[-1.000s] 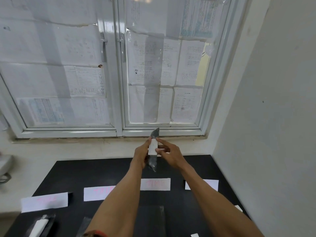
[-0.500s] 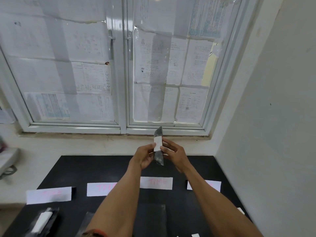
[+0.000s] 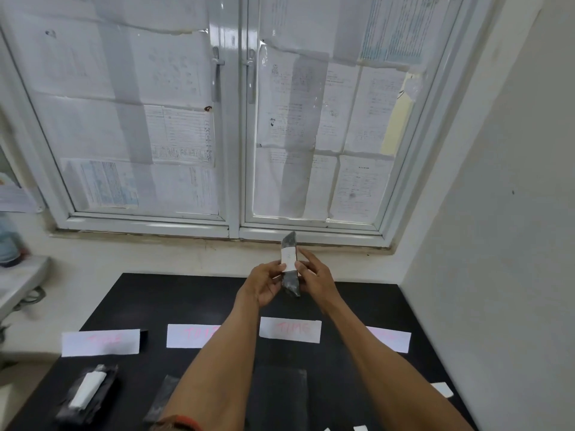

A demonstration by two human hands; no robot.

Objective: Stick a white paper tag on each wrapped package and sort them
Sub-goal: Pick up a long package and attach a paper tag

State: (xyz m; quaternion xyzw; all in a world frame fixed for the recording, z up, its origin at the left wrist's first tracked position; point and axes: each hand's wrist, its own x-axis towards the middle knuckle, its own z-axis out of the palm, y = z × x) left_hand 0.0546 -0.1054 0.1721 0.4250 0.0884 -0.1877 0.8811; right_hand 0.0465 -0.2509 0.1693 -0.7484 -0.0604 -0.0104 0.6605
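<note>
Left grip [image 3: 264,283] and right grip [image 3: 315,281] are pinching the dark wrapped package [image 3: 291,284], holding it upright above the black surface [image 3: 186,300], white tag [image 3: 288,259] sitting across its upper half.

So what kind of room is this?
Probably a small office or workroom set up for sorting. The window is covered with printed papers, white label cards lie in a row on the black table, and a wrapped package held up bears a white tag.
</note>
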